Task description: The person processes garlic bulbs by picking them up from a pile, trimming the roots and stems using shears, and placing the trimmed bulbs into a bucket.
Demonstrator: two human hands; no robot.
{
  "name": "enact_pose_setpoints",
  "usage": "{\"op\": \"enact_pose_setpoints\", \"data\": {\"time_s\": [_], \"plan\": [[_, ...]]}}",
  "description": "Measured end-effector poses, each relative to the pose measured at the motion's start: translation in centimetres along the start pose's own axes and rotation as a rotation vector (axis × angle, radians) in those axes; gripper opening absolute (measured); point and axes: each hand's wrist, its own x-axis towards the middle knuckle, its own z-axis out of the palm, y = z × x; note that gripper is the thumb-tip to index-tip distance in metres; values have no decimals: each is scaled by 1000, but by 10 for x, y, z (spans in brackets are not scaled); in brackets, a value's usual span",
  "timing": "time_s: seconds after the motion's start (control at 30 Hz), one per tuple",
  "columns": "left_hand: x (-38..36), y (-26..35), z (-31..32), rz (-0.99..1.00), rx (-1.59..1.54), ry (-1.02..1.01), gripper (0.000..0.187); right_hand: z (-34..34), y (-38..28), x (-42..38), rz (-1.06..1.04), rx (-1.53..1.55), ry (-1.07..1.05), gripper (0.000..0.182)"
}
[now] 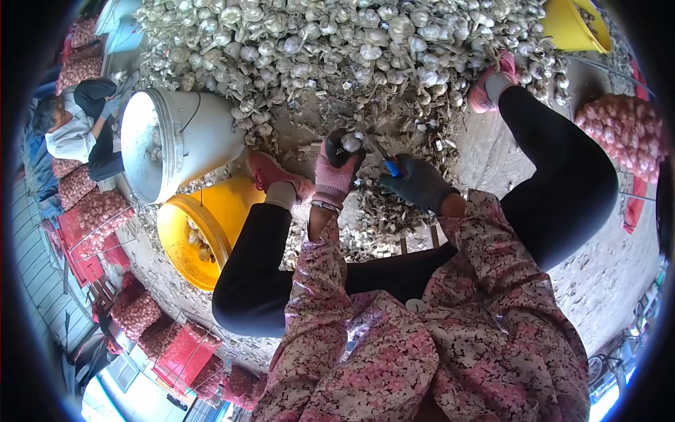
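Left hand [336, 163], gloved, fingers closed round one garlic bulb [351, 143], held in front of the large garlic pile [337, 53]; right hand [420, 183], gloved, gripping a blue-handled tool [392, 167], its metal end just beside the bulb. Hazards, as judged: tool skidding off the rounded bulb into the left fingers; bulb dropping among the loose scraps [387, 214] below, should that hold slacken.

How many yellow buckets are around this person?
2: one yellow bucket is beside the left leg; another yellow bucket is at top right, by the garlic pile. Others may be hidden.
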Motion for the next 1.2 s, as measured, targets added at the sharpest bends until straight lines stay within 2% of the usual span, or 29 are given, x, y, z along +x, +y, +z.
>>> {"op": "enact_pose_setpoints", "data": {"time_s": [0.03,0.07,0.1,0.13,0.2,0.23,0.27,0.33,0.37,0.4,0.47,0.5,0.53,0.6,0.63,0.73,0.77,0.8,0.87,0.9,0.97,1.03,1.07,1.13,1.17,1.2], "plan": [[-7,5,3,10,6,-3,47,-2,0,-5,14,89,-33,40],[-13,6,5,-24,-183,-3,46,-3,-1,-13,4,92,-26,40],[-18,8,6,-58,-373,-4,46,-3,-2,-19,76,294,-62,38],[-22,10,6,-47,-367,-5,46,-4,-3,-25,148,496,-101,36],[-28,6,2,-140,-777,145,42,-12,0,-35,102,382,-22,37],[-29,-14,-7,61,-523,106,36,-14,2,-38,67,266,56,39],[-32,-10,-6,62,-519,109,36,-11,4,-42,64,268,52,39],[-42,4,1,-133,-418,230,37,-5,10,-50,-254,42,226,42],[-44,7,3,-170,-373,206,43,-9,6,-52,-330,-97,234,54],[-40,-5,-2,-173,-373,207,43,-12,1,-54,-327,-96,233,54],[-33,-14,-4,-55,-128,91,49,-14,-3,-57,-419,-467,346,65],[-35,-12,0,-97,-192,86,52,-13,2,-53,-392,-551,309,76],[-36,-9,2,-108,-193,83,52,-13,4,-53,-381,-549,305,76],[-39,-1,4,-81,114,42,54,-19,-3,-57,-324,-697,276,81],[-34,-22,-2,-85,99,68,56,-20,-3,-57,-320,-703,258,79],[-40,-6,8,-82,255,127,56,-13,-1,-52,-289,-649,215,83],[-42,0,10,1,439,141,55,-10,0,-50,-284,-653,212,83],[-45,-3,8,-2,435,141,55,-5,3,-48,-283,-616,191,83],[-46,-12,2,285,885,260,56,6,7,-41,-284,-582,172,83],[-44,-19,-1,285,881,261,56,11,10,-39,-320,-593,219,81],[-45,-24,0,48,456,200,57,14,11,-39,-345,-605,262,78],[-50,-17,2,-3,452,164,57,12,3,-39,-205,-577,75,62],[-53,-12,3,-50,451,135,57,13,7,-39,-201,-577,72,62],[-52,-9,3,-31,473,116,60,14,17,-33,-249,-503,75,47],[-53,-8,3,-74,553,115,59,14,18,-29,-250,-500,73,47],[-54,-7,3,-118,634,111,59,13,20,-23,-139,-550,6,53]]}}
